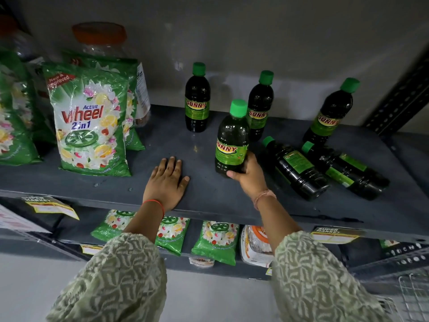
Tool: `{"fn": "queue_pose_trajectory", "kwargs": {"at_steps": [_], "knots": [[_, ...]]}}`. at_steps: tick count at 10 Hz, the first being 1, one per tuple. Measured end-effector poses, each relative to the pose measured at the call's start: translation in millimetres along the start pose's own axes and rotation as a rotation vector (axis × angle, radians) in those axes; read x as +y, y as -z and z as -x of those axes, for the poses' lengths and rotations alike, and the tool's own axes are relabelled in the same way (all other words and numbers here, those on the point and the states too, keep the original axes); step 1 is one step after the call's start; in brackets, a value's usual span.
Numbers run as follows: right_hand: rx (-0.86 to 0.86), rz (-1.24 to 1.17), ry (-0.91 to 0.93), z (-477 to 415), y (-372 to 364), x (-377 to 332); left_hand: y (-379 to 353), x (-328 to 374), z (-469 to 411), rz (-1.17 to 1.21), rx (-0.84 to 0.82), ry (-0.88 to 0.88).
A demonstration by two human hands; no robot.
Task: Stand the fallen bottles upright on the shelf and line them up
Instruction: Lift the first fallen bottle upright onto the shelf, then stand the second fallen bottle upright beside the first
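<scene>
Item in hand: one dark bottle (232, 138) with green cap and green "SUNNY" label, centre of the frame, upright with its base just at or above the grey shelf (209, 201); the right hand (249, 175) is wrapped around its lower body, thumb across the front near the base, fingers behind. The left hand (168, 182) lies flat and spread on the shelf, left of centre, holding nothing. Standing stock: three more "SUNNY" bottles toward the back, at upper centre (197, 101), just behind the held one (260, 105) and at upper right (330, 112), unevenly spaced and not in one row. Fallen stock: two bottles on their sides at right of frame, the nearer (294, 169) and the farther (346, 170), caps pointing up-left. Handling note, as a judgement: set the held bottle down flat on its base, level with the standing ones, and release only once it no longer rocks; a low grip suits sliding it into line. Other legible stock: detergent pouch (90, 122) at left, reading "Active Wheel 2in1" and "New & Improved"; shelf-edge tags (50, 204) at lower left, reading "SUPER MARKET".
</scene>
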State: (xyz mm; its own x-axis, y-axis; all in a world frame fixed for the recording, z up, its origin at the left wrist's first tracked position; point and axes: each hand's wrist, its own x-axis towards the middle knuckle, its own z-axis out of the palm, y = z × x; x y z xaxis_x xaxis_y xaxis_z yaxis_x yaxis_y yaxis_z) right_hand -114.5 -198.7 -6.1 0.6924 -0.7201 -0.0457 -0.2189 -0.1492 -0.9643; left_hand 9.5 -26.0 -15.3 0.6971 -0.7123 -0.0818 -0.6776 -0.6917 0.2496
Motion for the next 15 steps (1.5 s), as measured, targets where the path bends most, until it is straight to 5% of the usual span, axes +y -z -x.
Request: {"fn": "queue_pose_trajectory", "kwargs": {"at_steps": [1, 3, 14, 15], "knots": [[-0.169, -0.056, -0.021, -2.3, 8.6, -1.8, -0.2, 0.0, 0.1, -0.001, 0.006, -0.003], [0.111, 0.070, 0.055, -2.5, -14.5, -6.1, -0.3, -0.8, 0.0, -0.010, 0.003, -0.007], [0.040, 0.158, 0.063, 108.2, 11.7, -6.6, -3.7, 30.6, 11.1, -0.004, -0.052, -0.053], [0.280, 0.442, 0.226, 98.1, 51.2, -22.3, -5.7, 32.9, 10.7, -0.005, -0.036, -0.041]]}}
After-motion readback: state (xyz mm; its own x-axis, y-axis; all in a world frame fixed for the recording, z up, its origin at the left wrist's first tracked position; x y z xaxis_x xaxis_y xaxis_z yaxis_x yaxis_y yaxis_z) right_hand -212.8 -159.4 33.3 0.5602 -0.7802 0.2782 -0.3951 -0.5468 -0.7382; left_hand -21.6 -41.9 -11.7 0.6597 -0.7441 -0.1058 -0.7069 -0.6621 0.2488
